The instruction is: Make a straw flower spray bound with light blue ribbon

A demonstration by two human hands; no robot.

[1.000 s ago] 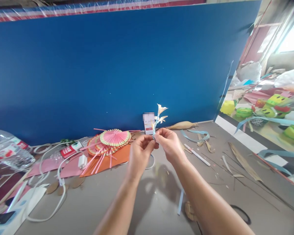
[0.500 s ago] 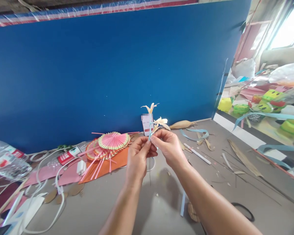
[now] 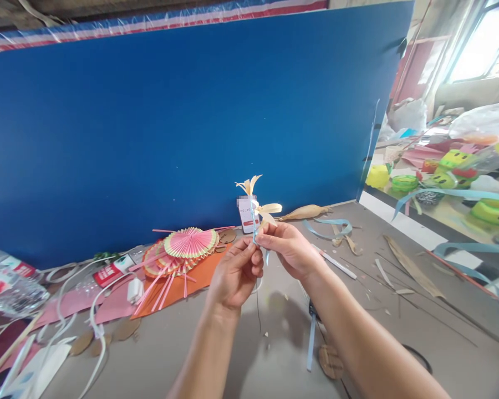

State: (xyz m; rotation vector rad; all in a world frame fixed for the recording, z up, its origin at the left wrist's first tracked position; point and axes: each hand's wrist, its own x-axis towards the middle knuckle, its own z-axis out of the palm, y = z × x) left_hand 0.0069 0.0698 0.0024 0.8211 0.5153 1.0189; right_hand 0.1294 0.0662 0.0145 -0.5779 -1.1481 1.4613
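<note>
My left hand (image 3: 238, 272) is closed, pinching the thin stem of an artificial flower sprig (image 3: 253, 208) in front of me. The sprig stands upright, with a cream flower at the top and more cream petals lower on the right. Light blue tape (image 3: 255, 231) wraps its stem, and a dark bare wire (image 3: 258, 310) hangs below my left fingers. My right hand (image 3: 291, 249) is closed too, its thumb and index finger pinching the tape at the stem, just below the lower petals. A short loose tape end shows under these fingers.
Behind the sprig a phone (image 3: 245, 216) leans against the blue board (image 3: 149, 127). Pink paper fans (image 3: 191, 242) and plastic bottles (image 3: 10, 277) lie left. On the right are a white pen (image 3: 336, 263), a blue ribbon (image 3: 328, 221), dried husks (image 3: 411, 266) and thin wires.
My left hand has shifted slightly down along the stem. The lower flower has turned a little, and a loose tape end now shows below my right fingers.
</note>
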